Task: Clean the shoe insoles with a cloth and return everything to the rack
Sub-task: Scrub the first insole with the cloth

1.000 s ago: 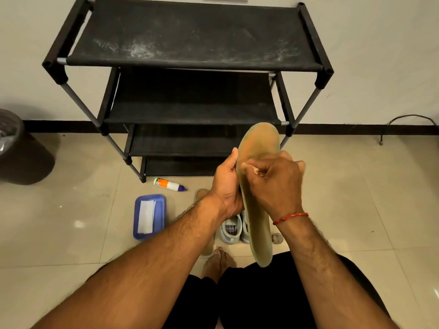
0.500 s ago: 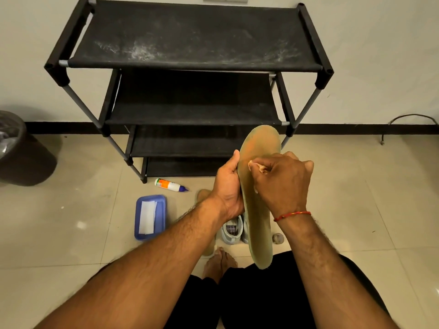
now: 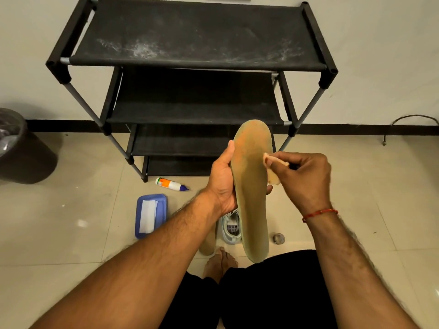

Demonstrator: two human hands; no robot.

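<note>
- holding the insole (image 3: 251,186) upright in front of the rack (image 3: 197,58), we have its toe end up before the rack's lower shelves and its heel end down over our lap.
- our left hand (image 3: 223,184) grasps the insole by its left edge, with the thumb lying along the front face.
- our right hand (image 3: 301,176) pinches a small pale cloth (image 3: 273,178) and presses it to the insole's right edge.
- a red thread (image 3: 319,213) circles our right wrist.
- on the floor in front of the rack lies a small white bottle (image 3: 169,184) with a blue tip, near the rack's front left foot.
- nearer us than that sits a blue tray (image 3: 162,211) holding a white sheet.
- a second insole (image 3: 207,243) and a pale shoe (image 3: 231,227) lie in front of the rack too, both partly hidden by our left arm and the held insole.
- a dark bin (image 3: 23,150) stands well to the left of the rack.
- pale dust streaks the rack's top shelf.
</note>
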